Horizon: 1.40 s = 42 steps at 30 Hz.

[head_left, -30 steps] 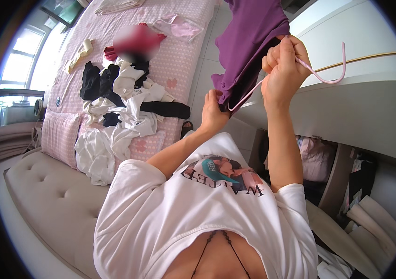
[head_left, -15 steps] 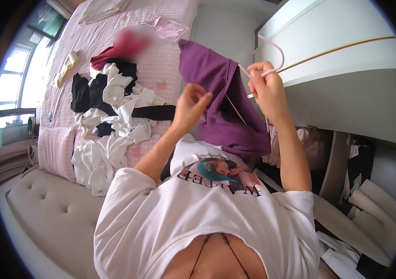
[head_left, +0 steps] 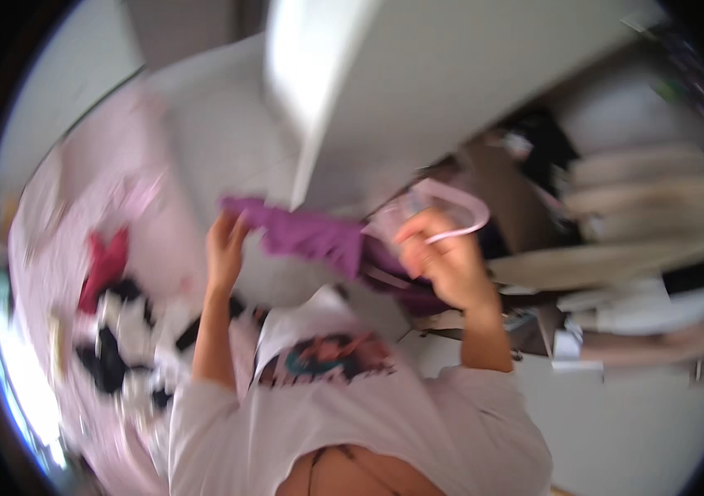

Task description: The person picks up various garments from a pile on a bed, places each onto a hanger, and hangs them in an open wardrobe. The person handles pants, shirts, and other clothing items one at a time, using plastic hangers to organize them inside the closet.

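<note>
A purple garment (head_left: 310, 240) stretches sideways in front of me, its near folds smeared by motion. My left hand (head_left: 226, 252) pinches its far left end between thumb and fingers. In my right hand (head_left: 447, 260), closed fingers grip a pale pink clothes hanger (head_left: 472, 207), its hook curving out above the knuckles. The purple cloth hangs beside and below that hand; how it sits on the hanger is too blurred to tell.
To the left, a bed with a pink cover (head_left: 104, 174) bears a red garment (head_left: 105, 269) and a pile of black and white clothes (head_left: 133, 339). A grey panel (head_left: 418, 91) rises ahead. On the right, beige and white clothes (head_left: 649, 215) fill an open wardrobe.
My view has swung right, toward the wardrobe clothes. My left hand, earlier beside the purple garment, now holds its end out to the left. My right hand keeps the hanger.
</note>
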Available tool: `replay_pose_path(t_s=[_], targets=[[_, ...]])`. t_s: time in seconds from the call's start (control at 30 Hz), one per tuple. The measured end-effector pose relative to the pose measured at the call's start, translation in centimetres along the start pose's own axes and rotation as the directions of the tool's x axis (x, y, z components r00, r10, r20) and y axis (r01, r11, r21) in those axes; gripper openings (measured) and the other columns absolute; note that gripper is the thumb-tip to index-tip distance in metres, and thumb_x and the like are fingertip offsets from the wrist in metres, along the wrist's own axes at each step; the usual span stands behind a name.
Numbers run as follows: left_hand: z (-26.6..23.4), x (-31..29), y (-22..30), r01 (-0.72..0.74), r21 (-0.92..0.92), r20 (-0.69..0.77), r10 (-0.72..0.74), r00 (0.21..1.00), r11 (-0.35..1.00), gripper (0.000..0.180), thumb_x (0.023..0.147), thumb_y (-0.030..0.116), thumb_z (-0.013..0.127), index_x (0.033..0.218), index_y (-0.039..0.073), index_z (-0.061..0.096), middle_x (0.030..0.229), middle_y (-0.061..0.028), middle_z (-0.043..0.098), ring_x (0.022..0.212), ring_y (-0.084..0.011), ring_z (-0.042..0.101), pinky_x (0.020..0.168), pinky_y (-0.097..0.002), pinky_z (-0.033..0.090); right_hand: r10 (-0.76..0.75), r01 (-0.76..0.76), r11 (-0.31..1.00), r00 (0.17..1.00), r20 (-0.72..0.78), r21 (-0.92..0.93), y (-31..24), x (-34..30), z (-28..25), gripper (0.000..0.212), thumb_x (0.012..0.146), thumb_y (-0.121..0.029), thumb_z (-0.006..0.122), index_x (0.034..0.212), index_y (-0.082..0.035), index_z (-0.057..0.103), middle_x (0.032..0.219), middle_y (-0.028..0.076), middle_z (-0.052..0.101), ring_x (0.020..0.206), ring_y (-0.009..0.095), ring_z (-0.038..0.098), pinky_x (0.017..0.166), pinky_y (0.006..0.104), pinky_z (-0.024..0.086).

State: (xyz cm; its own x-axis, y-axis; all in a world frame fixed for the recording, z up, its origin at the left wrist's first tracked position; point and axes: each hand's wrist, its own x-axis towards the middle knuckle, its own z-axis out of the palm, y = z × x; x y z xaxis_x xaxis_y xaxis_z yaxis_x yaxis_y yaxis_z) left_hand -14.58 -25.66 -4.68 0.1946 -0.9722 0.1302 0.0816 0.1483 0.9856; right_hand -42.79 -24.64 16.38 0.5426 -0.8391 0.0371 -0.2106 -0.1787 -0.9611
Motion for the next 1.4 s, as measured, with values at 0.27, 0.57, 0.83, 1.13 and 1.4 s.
replay_pose_path(t_s=[0.27, 0.57, 0.83, 1.13, 1.4], targets=[[14.9, 0.4, 2.9, -0.107, -0.225, 0.113, 0.135, 0.984, 0.968, 0.048, 0.091, 0.028, 0.045, 0.128, 0.002, 0.029, 0.127, -0.0097, 0.035, 0.108, -0.0196, 0.043, 0.095, -0.0337, 0.03, 0.029, -0.082, 0.985, 0.944, -0.329, -0.149, -2.6, -10.1, -5.7, 0.014, 0.091, -0.013, 0.046, 0.094, 0.0, 0.052, 0.06, 0.0, 0.044, 0.054, 0.005, 0.042, 0.049, 0.0197, 0.032], [21.2, 3.1, 1.3, 0.325, -0.44, 0.476, -0.09, 0.875, 0.837, 0.027, 0.092, 0.026, 0.048, 0.098, 0.001, 0.055, 0.092, -0.0014, 0.058, 0.087, -0.0063, 0.05, 0.077, -0.0221, 0.039, 0.09, -0.057, 0.996, 0.746, -0.66, 0.07, -5.3, -16.8, -6.7, 0.013, 0.09, -0.012, 0.048, 0.098, -0.002, 0.051, 0.059, 0.002, 0.048, 0.047, 0.004, 0.037, 0.042, 0.0184, 0.026], [24.4, 2.6, 14.9, -0.826, -0.051, 0.33, 0.791, 0.516, 0.561, 0.037, 0.075, 0.011, 0.065, 0.108, 0.0, 0.05, 0.095, -0.0097, 0.055, 0.093, -0.0263, 0.05, 0.084, -0.0399, 0.035, 0.139, -0.028, 0.987, 0.644, -0.753, 0.158, -6.6, -16.8, -4.5, 0.012, 0.09, -0.014, 0.049, 0.096, -0.003, 0.051, 0.059, 0.002, 0.046, 0.044, 0.004, 0.031, 0.039, 0.0187, 0.02], [26.0, 5.5, 15.1, -0.809, -0.299, 0.515, 0.799, 0.31, 0.506, 0.009, 0.072, 0.006, 0.063, 0.074, 0.004, 0.055, 0.072, -0.0096, 0.047, 0.068, -0.0279, 0.047, 0.064, -0.0359, 0.036, -0.002, -0.085, 0.993, 0.662, -0.75, -0.078, -8.6, -14.5, -0.9, 0.034, 0.087, -0.008, 0.051, 0.12, -0.005, 0.042, 0.084, 0.008, 0.057, 0.064, 0.01, 0.047, 0.059, 0.02, 0.038], [30.4, 8.0, 17.0, -0.719, -0.317, 0.471, 0.761, 0.447, 0.619, 0.006, 0.077, 0.008, 0.06, 0.077, 0.004, 0.056, 0.07, -0.0091, 0.049, 0.068, -0.027, 0.048, 0.067, -0.0334, 0.037, 0.23, -0.376, 0.926, 0.525, -0.819, 0.019, -5.7, -23.4, -0.5, 0.031, 0.082, -0.012, 0.058, 0.109, 0.003, 0.053, 0.099, 0.006, 0.059, 0.09, 0.013, 0.053, 0.08, 0.0255, 0.042]])
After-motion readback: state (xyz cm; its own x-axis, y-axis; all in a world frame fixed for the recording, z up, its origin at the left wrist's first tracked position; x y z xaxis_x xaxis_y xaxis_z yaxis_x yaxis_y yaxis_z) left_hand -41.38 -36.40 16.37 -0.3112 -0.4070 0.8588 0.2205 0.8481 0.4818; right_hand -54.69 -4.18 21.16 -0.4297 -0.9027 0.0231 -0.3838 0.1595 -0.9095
